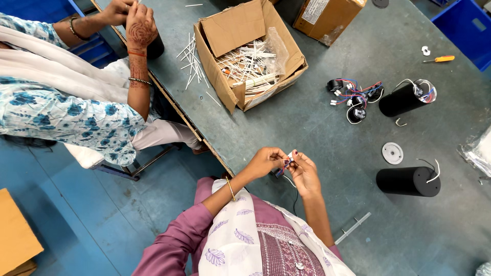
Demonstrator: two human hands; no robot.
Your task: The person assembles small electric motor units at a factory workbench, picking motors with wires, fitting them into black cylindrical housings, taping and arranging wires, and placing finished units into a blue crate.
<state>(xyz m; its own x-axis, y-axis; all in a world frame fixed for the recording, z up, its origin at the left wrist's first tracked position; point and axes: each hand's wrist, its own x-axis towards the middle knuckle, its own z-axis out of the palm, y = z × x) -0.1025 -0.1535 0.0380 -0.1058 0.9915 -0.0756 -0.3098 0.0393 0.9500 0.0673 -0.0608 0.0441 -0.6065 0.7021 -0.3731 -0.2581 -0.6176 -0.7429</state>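
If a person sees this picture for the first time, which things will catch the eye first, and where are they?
At the centre, the left hand and the right hand pinch a small part with red and blue wires over the grey table. Behind them stands an open brown cardboard box full of white sticks. On the right lie two black cylinders, and at the upper left a co-worker's patterned hand is busy.

A grey-green table (317, 128) carries an open cardboard box (250, 53) of white sticks, with loose white sticks (193, 61) beside it. A second cardboard box (327, 18) sits at the far edge. Two black cylinders (408, 181) lie on their sides, a white disc (392, 153) between them. Near them lie a bundle of wired parts (355, 97) and an orange screwdriver (440, 59).
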